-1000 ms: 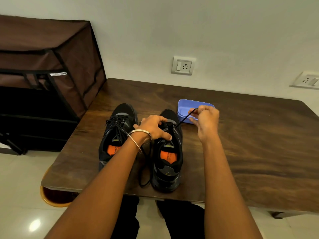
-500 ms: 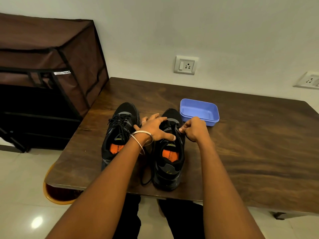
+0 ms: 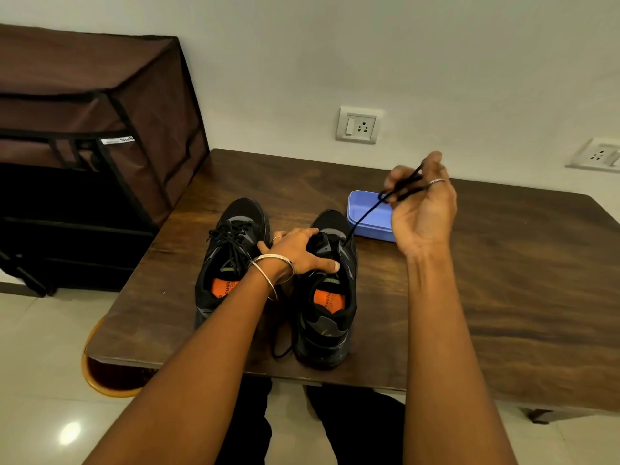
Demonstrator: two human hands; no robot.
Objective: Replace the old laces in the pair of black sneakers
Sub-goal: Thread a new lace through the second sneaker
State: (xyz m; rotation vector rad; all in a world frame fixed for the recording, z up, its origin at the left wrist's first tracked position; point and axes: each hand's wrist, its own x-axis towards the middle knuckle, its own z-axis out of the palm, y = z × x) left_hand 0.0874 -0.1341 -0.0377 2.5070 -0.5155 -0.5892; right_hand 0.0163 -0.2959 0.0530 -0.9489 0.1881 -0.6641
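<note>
Two black sneakers with orange insoles stand side by side on the dark wooden table (image 3: pixel 503 297). The left sneaker (image 3: pixel 231 250) is laced. My left hand (image 3: pixel 298 251) presses down on the tongue of the right sneaker (image 3: pixel 327 317), gripping it. My right hand (image 3: pixel 421 209) is raised above and to the right of that shoe, fingers pinched on a black lace (image 3: pixel 365 214) that runs taut from the shoe's front eyelets up to the hand. Another stretch of lace (image 3: pixel 280 344) hangs loose between the two shoes near the front edge.
A blue plastic tray (image 3: pixel 365 223) sits just behind the right sneaker, partly hidden by my right hand. A brown fabric cabinet (image 3: pixel 90 129) stands to the left of the table. An orange stool (image 3: pixel 107 380) shows under the table's left corner.
My right hand went down to the shoe's eyelets, then rose up and to the right, pulling the lace out longer. My left hand stayed on the right sneaker.
</note>
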